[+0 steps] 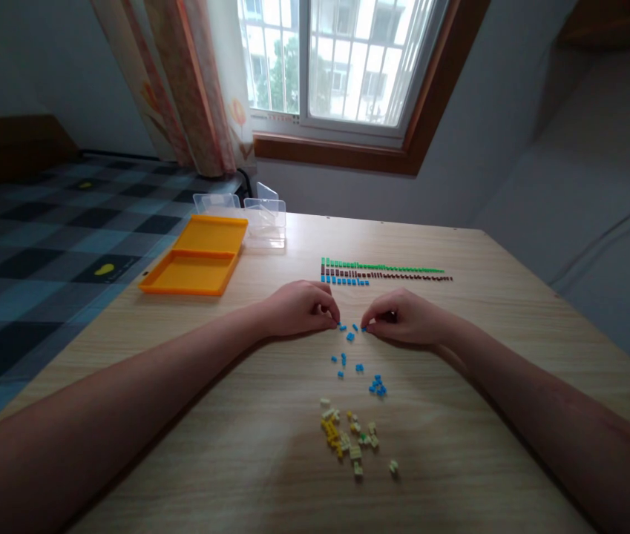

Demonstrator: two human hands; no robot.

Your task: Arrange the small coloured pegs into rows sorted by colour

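Note:
Both hands are low over the middle of the table, facing each other across small blue building bricks. My left hand is closed in a pinch, a bit of blue showing at its fingertips. Opposite it, my right hand pinches a small blue brick at the tabletop. More loose blue bricks lie scattered nearer to me. Beyond the hands run three rows: green bricks, brown bricks and a shorter row of blue bricks.
A pile of yellow bricks and cream bricks lies at the near side. An open orange case and clear plastic boxes stand at the back left. A checked bed adjoins the wooden table.

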